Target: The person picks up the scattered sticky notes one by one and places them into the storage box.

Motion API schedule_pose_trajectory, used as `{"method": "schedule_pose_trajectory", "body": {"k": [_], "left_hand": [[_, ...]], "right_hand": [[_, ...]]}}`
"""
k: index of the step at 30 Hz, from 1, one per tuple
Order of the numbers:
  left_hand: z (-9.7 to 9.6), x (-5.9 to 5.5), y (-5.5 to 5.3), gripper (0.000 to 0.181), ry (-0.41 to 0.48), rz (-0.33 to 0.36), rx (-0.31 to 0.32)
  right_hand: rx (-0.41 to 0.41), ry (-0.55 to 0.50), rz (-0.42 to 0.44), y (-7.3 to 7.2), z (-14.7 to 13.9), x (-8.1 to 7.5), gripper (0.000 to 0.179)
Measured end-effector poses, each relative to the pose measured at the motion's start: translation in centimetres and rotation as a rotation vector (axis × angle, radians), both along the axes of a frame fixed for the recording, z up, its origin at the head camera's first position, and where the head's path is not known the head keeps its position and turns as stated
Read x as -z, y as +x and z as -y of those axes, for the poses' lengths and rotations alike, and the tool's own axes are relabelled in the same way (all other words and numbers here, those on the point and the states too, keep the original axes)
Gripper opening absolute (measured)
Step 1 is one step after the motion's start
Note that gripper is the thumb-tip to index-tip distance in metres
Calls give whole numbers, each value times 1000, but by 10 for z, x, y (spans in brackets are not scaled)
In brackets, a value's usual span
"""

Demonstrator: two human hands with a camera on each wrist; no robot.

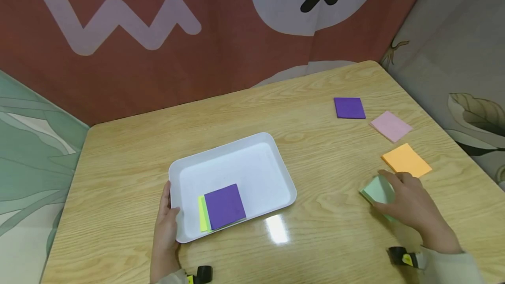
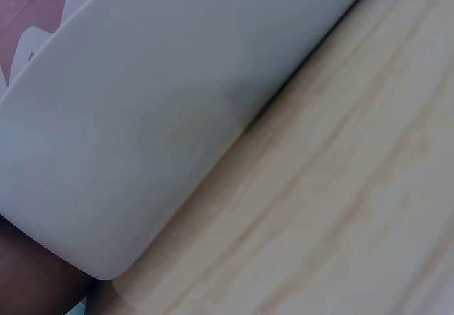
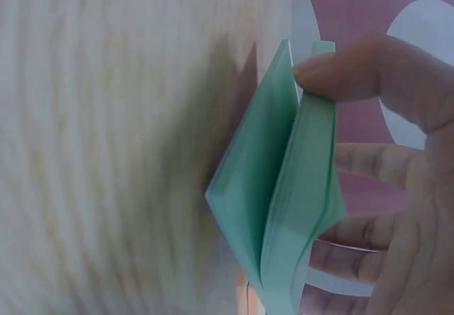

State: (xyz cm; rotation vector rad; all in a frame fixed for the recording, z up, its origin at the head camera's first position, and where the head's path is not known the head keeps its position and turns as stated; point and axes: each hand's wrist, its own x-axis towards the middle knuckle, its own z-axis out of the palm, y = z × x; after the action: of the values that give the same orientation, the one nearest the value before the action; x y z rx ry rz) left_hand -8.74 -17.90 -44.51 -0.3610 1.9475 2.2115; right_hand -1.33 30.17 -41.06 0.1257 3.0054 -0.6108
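Observation:
My left hand point(image 1: 165, 225) holds the left end of a white tray point(image 1: 272, 179), thumb over the rim and fingers along the outside. In the left wrist view the tray's outer wall point(image 2: 156, 95) fills much of the picture. Inside the tray, a purple sticky-note pad point(image 1: 225, 207) overlaps green and yellow ones point(image 1: 203, 216) near the front edge. On the right, my right hand point(image 1: 412, 200) pinches a mint-green sticky-note pad point(image 1: 378, 189) between thumb and fingers. The right wrist view shows this pad point(image 3: 301, 180) tilted, its sheets fanned apart along one side.
Beyond the right hand lie an orange pad point(image 1: 407, 160), a pink pad point(image 1: 390, 126) and another purple pad point(image 1: 350, 108) along the table's right side. The wooden table point(image 1: 315, 152) meets a red patterned cloth point(image 1: 221, 56) at the back.

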Motion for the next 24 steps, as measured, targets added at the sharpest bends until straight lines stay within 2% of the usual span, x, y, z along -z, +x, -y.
{"method": "schedule_pose_trajectory", "body": {"k": [11,16,24], "left_hand": [[-1,-1,1,69,-13,3,2],[0,-1,1,69,-18,16,-7],[1,2,0,68,-33,-14,6]], "right_hand": [[-66,17,-171,-5,11,-4,75],[-78,22,-192,-9,16,-5,75],[-96,9,-223,-14,25,-9,75]]}}
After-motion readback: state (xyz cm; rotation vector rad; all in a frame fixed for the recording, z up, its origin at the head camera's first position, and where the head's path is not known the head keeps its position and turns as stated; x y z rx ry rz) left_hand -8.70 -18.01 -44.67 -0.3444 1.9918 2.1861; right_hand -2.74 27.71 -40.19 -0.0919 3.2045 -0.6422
